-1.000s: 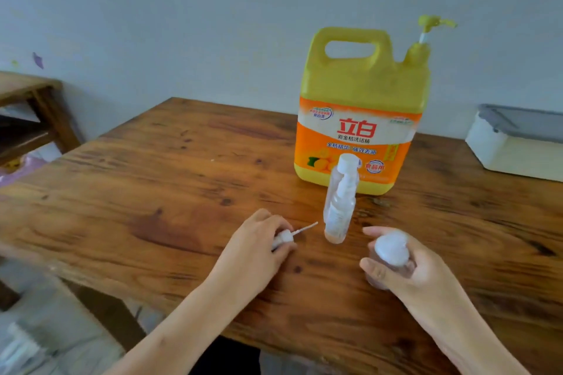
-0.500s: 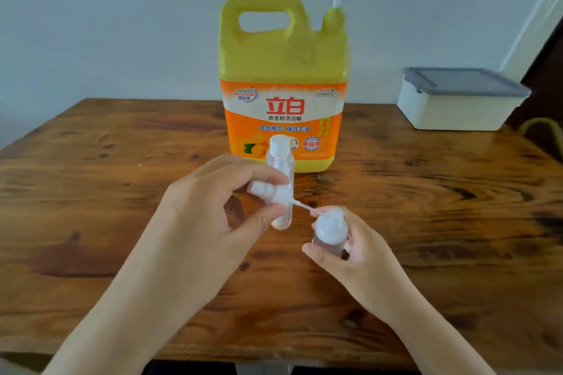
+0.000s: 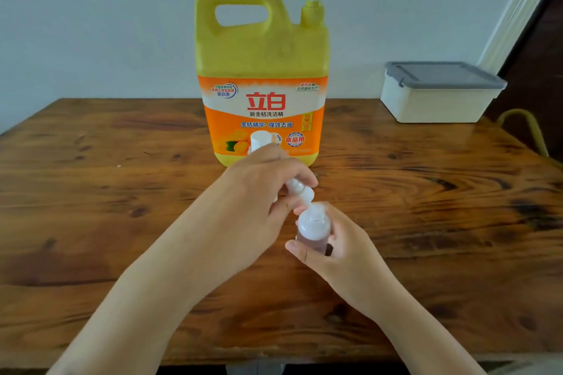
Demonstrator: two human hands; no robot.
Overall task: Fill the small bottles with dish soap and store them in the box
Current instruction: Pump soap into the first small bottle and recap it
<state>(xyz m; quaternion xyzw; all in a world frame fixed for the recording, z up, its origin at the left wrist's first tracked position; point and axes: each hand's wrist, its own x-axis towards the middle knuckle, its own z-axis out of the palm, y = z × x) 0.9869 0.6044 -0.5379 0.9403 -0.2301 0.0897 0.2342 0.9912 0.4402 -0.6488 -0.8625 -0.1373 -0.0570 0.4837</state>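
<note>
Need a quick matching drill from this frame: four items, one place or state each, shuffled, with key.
Items:
1. dish soap jug
2. storage box
3. small bottle
4. spray cap

Places or states:
A. held in the left hand, its tube going into an open neck
B. lid on, far right of the table
C. upright at the table's middle back, pump on top
D. open-necked, held in the right hand

Pairs: 1-C, 2-B, 3-D, 4-A
</note>
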